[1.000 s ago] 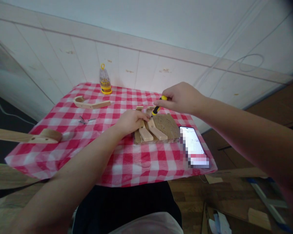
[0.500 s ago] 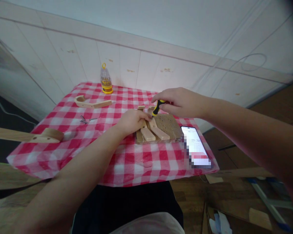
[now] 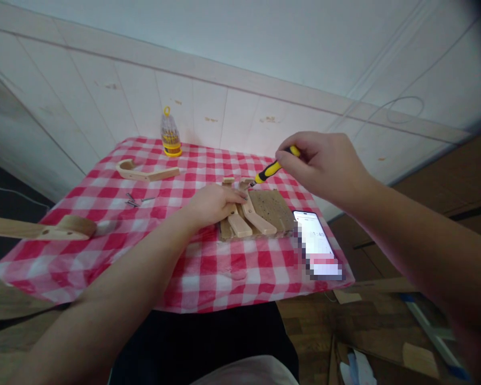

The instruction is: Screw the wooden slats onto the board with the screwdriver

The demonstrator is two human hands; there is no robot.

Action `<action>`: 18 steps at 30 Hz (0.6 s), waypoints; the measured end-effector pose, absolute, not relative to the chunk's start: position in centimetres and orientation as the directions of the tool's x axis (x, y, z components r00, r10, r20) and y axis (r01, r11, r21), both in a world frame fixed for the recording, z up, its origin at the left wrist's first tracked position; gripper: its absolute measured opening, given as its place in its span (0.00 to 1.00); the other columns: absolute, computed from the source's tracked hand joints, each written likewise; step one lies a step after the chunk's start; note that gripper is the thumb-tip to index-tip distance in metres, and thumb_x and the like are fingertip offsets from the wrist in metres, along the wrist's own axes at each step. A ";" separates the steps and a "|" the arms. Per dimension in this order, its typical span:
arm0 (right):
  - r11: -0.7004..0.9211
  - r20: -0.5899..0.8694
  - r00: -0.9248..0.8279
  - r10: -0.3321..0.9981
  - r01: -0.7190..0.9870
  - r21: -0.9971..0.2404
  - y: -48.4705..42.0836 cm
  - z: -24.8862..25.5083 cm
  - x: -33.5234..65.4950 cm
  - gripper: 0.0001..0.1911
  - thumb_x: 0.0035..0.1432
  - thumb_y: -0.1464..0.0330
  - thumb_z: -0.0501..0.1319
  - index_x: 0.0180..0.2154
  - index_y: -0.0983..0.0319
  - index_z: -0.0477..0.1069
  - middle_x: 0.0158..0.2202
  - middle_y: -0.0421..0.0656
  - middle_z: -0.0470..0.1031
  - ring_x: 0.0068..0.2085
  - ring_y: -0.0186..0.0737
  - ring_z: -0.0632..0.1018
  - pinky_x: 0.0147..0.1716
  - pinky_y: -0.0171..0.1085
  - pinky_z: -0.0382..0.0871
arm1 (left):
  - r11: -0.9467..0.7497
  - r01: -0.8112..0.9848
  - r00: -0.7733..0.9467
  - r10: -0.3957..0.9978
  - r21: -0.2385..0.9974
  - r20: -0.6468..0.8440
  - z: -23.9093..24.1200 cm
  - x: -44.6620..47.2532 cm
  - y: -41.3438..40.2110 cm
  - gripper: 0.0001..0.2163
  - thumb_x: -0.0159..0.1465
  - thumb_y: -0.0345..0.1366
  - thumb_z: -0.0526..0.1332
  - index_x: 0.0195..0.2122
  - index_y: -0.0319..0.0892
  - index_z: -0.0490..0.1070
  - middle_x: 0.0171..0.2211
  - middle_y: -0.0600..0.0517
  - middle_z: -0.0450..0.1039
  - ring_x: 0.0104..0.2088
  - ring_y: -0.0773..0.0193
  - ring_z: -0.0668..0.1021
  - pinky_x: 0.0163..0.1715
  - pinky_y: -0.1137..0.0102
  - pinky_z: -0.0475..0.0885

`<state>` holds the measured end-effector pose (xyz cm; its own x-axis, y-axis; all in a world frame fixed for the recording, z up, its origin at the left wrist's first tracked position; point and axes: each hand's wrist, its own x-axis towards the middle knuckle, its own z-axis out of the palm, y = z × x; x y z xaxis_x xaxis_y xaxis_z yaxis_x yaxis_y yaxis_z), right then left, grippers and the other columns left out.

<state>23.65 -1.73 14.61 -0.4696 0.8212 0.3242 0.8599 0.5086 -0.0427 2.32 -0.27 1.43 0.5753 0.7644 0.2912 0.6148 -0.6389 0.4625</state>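
The screwdriver (image 3: 269, 170), yellow and black, slants just above and right of the middle of the frame, its handle rising to the right. The right hand (image 3: 323, 160) pinches the upper end of that handle between thumb and fingers. The tip points down and left at the upper part of the right one of two pale wooden hooks (image 3: 260, 220); whether it touches the wood is too small to make out. The left hand (image 3: 211, 204) lies across the hooks, which sit side by side on a brown board (image 3: 274, 207) near the centre; whether its fingers pinch anything cannot be told.

Under the board is a red and white checked cloth (image 3: 216, 267). A lit phone (image 3: 319, 240) lies just right of the board. At upper left a clear case (image 3: 170, 135) stands near the wall (image 3: 208, 101); below it lie a third hook (image 3: 148, 176) and some screws (image 3: 132, 203). A fourth hook (image 3: 60, 233) reaches in from the left edge.
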 end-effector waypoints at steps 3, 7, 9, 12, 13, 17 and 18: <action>0.547 0.334 -0.497 0.801 0.834 -0.072 -2.7 13.9 24.1 0.16 0.63 0.59 0.54 0.39 0.60 0.77 0.33 0.47 0.80 0.31 0.44 0.77 0.31 0.41 0.62 | -0.646 0.650 0.586 0.761 0.400 0.277 1.4 2.3 -0.1 0.18 0.61 0.27 0.57 0.47 0.49 0.80 0.49 0.54 0.80 0.50 0.61 0.80 0.54 0.68 0.73; 0.547 0.391 -0.462 0.796 0.826 -0.138 -1.9 12.5 24.6 0.13 0.62 0.60 0.57 0.36 0.59 0.77 0.32 0.46 0.80 0.30 0.43 0.77 0.30 0.40 0.63 | -0.692 0.636 0.624 0.722 0.343 0.298 1.1 2.2 0.0 0.19 0.61 0.27 0.55 0.48 0.48 0.79 0.51 0.55 0.79 0.51 0.61 0.80 0.54 0.67 0.74; 0.517 0.412 -0.397 0.821 0.823 -0.237 -0.7 11.8 24.9 0.12 0.61 0.61 0.58 0.37 0.60 0.76 0.31 0.46 0.79 0.29 0.41 0.77 0.29 0.39 0.64 | -0.709 0.615 0.625 0.705 0.345 0.335 0.8 2.1 0.0 0.20 0.61 0.28 0.54 0.49 0.47 0.79 0.52 0.54 0.79 0.51 0.62 0.80 0.53 0.67 0.75; 0.435 0.391 -0.255 0.884 0.756 -0.490 1.0 11.1 25.7 0.11 0.62 0.61 0.57 0.38 0.61 0.73 0.27 0.42 0.76 0.22 0.35 0.74 0.23 0.36 0.63 | -0.731 0.563 0.542 0.679 0.385 0.495 0.4 1.7 -0.2 0.20 0.60 0.27 0.53 0.48 0.45 0.79 0.48 0.52 0.80 0.48 0.61 0.81 0.50 0.67 0.76; 0.389 0.365 -0.200 0.909 0.718 -0.577 1.4 10.9 26.0 0.12 0.63 0.60 0.56 0.38 0.61 0.72 0.24 0.40 0.74 0.20 0.33 0.72 0.21 0.35 0.62 | -0.738 0.546 0.480 0.663 0.396 0.574 0.3 1.5 -0.3 0.20 0.59 0.27 0.52 0.46 0.44 0.80 0.46 0.51 0.82 0.46 0.61 0.82 0.48 0.67 0.77; 0.241 0.248 -0.061 0.967 0.541 -0.806 2.0 10.6 26.6 0.11 0.63 0.60 0.56 0.32 0.59 0.69 0.20 0.37 0.69 0.16 0.31 0.68 0.14 0.32 0.57 | -0.733 0.544 0.199 0.585 0.408 0.786 0.5 1.1 -0.5 0.15 0.58 0.25 0.52 0.33 0.40 0.80 0.33 0.50 0.82 0.34 0.64 0.82 0.37 0.71 0.77; 0.209 0.211 -0.056 0.976 0.515 -0.831 2.0 10.6 26.7 0.11 0.63 0.61 0.57 0.31 0.60 0.69 0.20 0.37 0.69 0.16 0.31 0.68 0.13 0.32 0.57 | -0.724 0.553 0.159 0.577 0.411 0.801 0.6 1.1 -0.6 0.15 0.57 0.25 0.52 0.30 0.40 0.79 0.31 0.50 0.82 0.32 0.65 0.81 0.35 0.72 0.76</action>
<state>26.67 1.97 10.62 -0.0555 0.9760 0.2106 0.5149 0.2087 -0.8315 1.11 -0.56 0.55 0.1595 0.5767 0.8013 0.5535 -0.7243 0.4111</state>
